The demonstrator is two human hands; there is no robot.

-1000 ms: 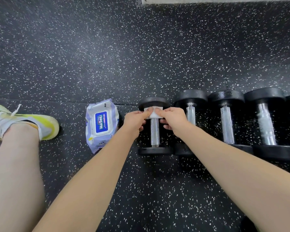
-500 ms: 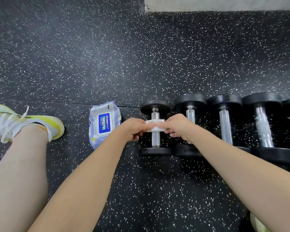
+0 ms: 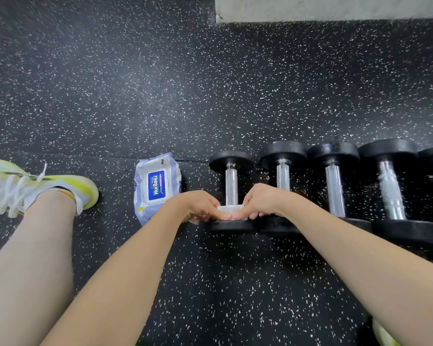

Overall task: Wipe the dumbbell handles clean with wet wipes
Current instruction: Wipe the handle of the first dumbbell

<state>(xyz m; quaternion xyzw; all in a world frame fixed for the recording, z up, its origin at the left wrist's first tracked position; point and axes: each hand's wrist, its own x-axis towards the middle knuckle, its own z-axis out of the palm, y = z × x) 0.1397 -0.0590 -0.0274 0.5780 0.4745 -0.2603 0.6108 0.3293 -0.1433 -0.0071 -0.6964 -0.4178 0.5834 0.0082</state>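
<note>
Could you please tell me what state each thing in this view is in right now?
Wet wipe: folded, wrapped around the near end of the handle.
Leftmost dumbbell: lying on the floor, handle being wiped.
Left hand: pinching the wipe.
Right hand: pinching the wipe.
Wipes pack: lying flat, lid closed.
Other dumbbells: lying in a row, untouched.

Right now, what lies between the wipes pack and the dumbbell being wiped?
In the head view, only the left hand reaches across there, pinching the wet wipe; beyond it, bare speckled floor separates pack and dumbbell.
</note>
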